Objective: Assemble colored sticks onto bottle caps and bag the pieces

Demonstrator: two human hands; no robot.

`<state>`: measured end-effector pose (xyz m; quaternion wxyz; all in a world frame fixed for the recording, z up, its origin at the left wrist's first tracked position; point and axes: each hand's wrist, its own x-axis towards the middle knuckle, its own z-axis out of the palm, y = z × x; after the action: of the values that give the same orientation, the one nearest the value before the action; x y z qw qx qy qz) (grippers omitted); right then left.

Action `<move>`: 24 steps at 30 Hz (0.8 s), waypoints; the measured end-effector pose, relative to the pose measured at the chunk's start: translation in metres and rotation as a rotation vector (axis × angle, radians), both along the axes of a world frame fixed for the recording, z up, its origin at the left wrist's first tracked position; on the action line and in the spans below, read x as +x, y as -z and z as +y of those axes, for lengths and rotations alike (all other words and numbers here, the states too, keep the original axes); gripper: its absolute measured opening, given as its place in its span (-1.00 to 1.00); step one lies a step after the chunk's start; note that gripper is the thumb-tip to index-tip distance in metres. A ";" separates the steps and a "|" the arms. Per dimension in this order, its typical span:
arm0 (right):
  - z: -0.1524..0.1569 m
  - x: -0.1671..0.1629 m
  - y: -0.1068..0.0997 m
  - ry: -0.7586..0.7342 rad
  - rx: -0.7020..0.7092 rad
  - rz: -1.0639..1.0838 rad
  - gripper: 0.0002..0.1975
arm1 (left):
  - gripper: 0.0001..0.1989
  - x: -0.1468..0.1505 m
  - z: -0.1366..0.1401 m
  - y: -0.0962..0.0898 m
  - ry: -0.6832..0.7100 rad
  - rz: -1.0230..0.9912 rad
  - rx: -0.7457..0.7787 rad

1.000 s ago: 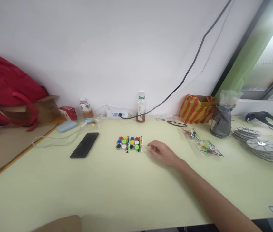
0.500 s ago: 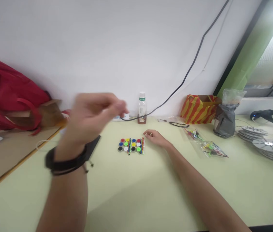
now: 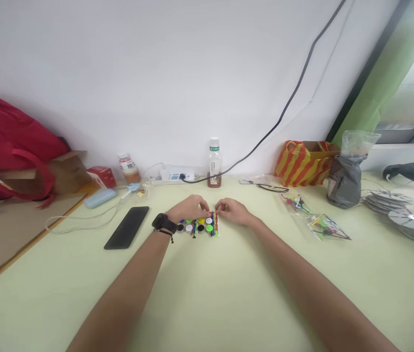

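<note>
Small round coloured discs (image 3: 209, 228) lie in rows on the pale table, with thin coloured plastic sticks (image 3: 216, 226) laid side by side among them. My left hand (image 3: 191, 208), with a black watch on the wrist, reaches over the back discs and hides some of them. Its fingers are bent together at the top ends of the right-hand sticks. From the other side, my right hand (image 3: 233, 212) curls its thumb and fingers at those same stick ends. The fingertips of both hands almost meet, and anything between them is too small to make out.
A black phone (image 3: 126, 228) lies left of my left wrist. Behind the hands stand a bottle (image 3: 214, 164) and a power strip (image 3: 173, 175). On the right are plastic bags of coloured parts (image 3: 326, 227), glasses (image 3: 272, 188), a striped bag (image 3: 298, 164) and stacked grey discs (image 3: 412, 222).
My left hand has come down from the air at the left to the sticks and discs. My right hand has stayed beside the sticks with its fingertips nearer to them.
</note>
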<state>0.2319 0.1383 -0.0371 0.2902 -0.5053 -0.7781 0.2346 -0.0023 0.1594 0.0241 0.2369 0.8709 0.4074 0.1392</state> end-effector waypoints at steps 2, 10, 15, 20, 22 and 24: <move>0.001 0.003 -0.001 -0.017 -0.006 0.031 -0.78 | -0.75 0.002 0.001 0.002 0.015 0.007 -0.010; -0.003 0.013 -0.029 -0.311 -0.061 0.089 -0.80 | -0.73 0.002 0.004 0.002 -0.037 -0.014 0.035; -0.008 0.006 -0.033 -0.392 -0.075 0.026 -0.74 | -0.77 -0.001 -0.002 -0.010 -0.028 -0.115 0.073; -0.008 0.001 -0.028 -0.396 -0.078 -0.024 -0.71 | -0.77 0.002 -0.006 -0.017 -0.016 -0.226 0.024; -0.007 0.001 -0.028 -0.387 -0.051 -0.043 -0.71 | -0.76 0.002 -0.004 -0.017 -0.009 -0.249 0.029; -0.006 0.002 -0.028 -0.387 -0.030 -0.053 -0.70 | -0.75 0.002 -0.002 -0.017 -0.017 -0.258 0.044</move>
<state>0.2335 0.1324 -0.0095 0.2118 -0.3566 -0.8644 0.2841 -0.0005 0.1572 0.0409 0.2671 0.8472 0.3778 0.2611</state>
